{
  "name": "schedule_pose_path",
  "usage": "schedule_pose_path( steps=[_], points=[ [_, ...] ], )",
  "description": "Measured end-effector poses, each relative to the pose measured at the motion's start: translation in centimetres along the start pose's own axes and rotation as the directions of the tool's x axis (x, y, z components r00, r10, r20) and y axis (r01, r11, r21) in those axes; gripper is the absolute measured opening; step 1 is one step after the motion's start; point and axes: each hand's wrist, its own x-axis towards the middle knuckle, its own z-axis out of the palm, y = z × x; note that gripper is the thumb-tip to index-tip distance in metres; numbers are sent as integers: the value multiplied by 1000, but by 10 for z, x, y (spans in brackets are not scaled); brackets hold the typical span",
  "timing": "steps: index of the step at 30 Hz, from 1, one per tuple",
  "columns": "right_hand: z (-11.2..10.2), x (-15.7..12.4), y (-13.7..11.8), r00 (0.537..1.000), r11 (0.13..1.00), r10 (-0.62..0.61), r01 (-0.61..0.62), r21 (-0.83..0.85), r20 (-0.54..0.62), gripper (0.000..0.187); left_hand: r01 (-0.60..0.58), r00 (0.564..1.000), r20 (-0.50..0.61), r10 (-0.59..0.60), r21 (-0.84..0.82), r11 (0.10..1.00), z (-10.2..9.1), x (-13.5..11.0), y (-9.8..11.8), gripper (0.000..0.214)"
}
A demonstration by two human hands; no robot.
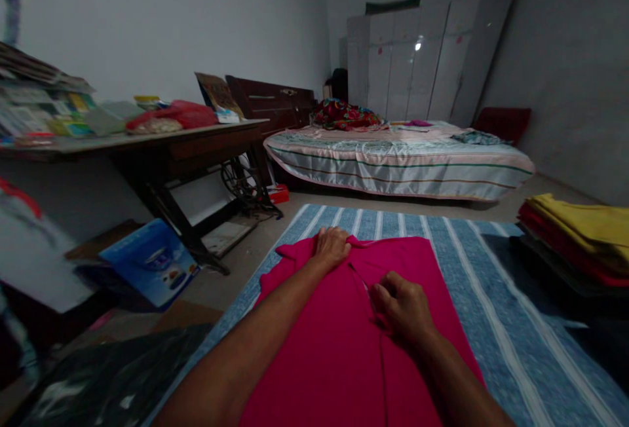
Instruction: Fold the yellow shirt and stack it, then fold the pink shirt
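Head cam: left hand (333, 247) fisted on 1 pink shirt's (339, 342) collar. Right hand (400, 306) pinches the placket, fingers curled. 2 hands, 1 striped mat (496, 296).

Pink garment (339, 342): we saw matt knitted cloth, smooth, with little sheen.
Striped mat (496, 296): we found a woven blue and white cloth, coarse in grain and matt.
Folded stack (580, 237) at the mat's right edge: soft matt cloth in yellow and red.
Bedspread (398, 158): we noted satiny cloth with a faint gloss.
Table (162, 145): dark wood, dull finish, on black metal legs.
Wardrobe (417, 67): a glossy smooth front that caught the light.
Blue box (150, 266): we saw printed card, slightly glossy.
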Motion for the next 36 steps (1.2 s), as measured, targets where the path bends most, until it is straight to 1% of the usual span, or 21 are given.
schedule_pose_path(
  steps=[2,6,8,11,14,17,22,26,28,33,36],
  points=[
    [-1,0,-1,1000,1000,-1,1,-18,2,29,-2,1000,13,2,-51,999,-2,13,-1,22],
    [-3,1,-4,1000,998,-3,4,-62,9,27,24,998,61,-13,-190,981,-2,46,-7,26],
    [-4,1,-5,1000,997,1,0,-75,21,26,54,995,98,-29,-261,964,1,61,-12,26],
    [-5,2,-7,999,996,14,-10,-89,43,24,115,987,144,-69,-345,931,9,73,-20,25],
    [-6,3,-8,999,992,29,-23,-126,45,21,170,980,168,-110,-402,900,17,78,-27,24],
    [-6,4,-9,998,987,37,-29,-157,47,21,198,977,161,-140,-436,878,20,81,-31,29],
    [-6,5,-10,998,982,48,-39,-182,43,22,202,979,118,-166,-457,866,22,80,-31,36],
    [-6,5,-10,997,984,52,-40,-176,65,21,204,979,112,-172,-459,865,21,77,-28,41],
    [-6,5,-10,996,984,59,-46,-174,71,21,212,977,124,-174,-451,867,20,78,-27,39],
    [-8,5,-11,996,983,57,-43,-179,73,20,240,968,164,-188,-415,877,20,83,-23,25],
    [-9,5,-12,995,984,62,-47,-172,80,19,250,967,157,-203,-406,879,23,86,-21,28]
  ],
)
